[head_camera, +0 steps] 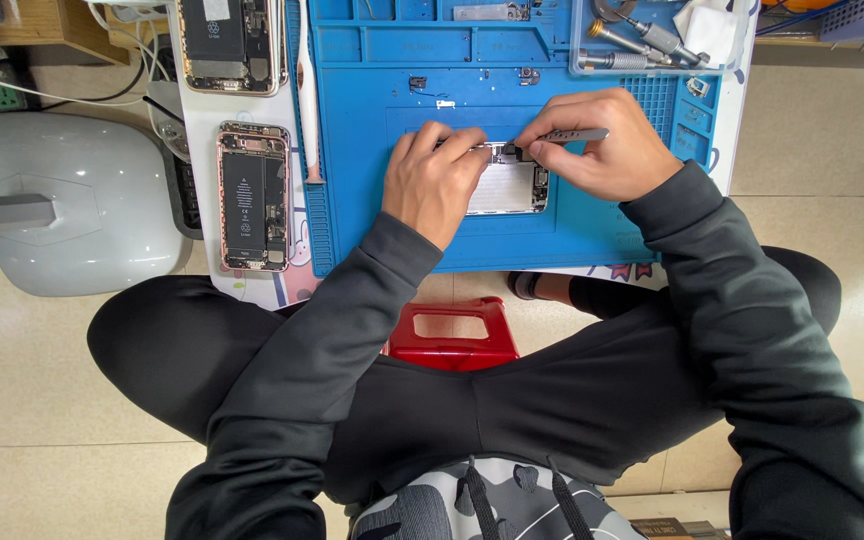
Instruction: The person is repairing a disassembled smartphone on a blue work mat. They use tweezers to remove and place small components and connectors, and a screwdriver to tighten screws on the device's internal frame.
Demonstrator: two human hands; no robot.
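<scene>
An opened phone shell (pixel 512 186) with a silver inside lies on the blue work mat (pixel 372 150). My left hand (pixel 434 180) rests on its left end, fingers bent over the top edge. My right hand (pixel 600 146) pinches metal tweezers (pixel 564 135), whose tips reach the phone's top edge near a small black part. Whether the left fingers pinch anything is hidden.
Two opened phones (pixel 252 195) (pixel 230 45) lie on a white board at the left, beside a white stick tool (pixel 305 100). A clear tray with metal tools (pixel 652 40) sits at the top right. A grey lamp base (pixel 72 200) and a red stool (pixel 452 335) are nearby.
</scene>
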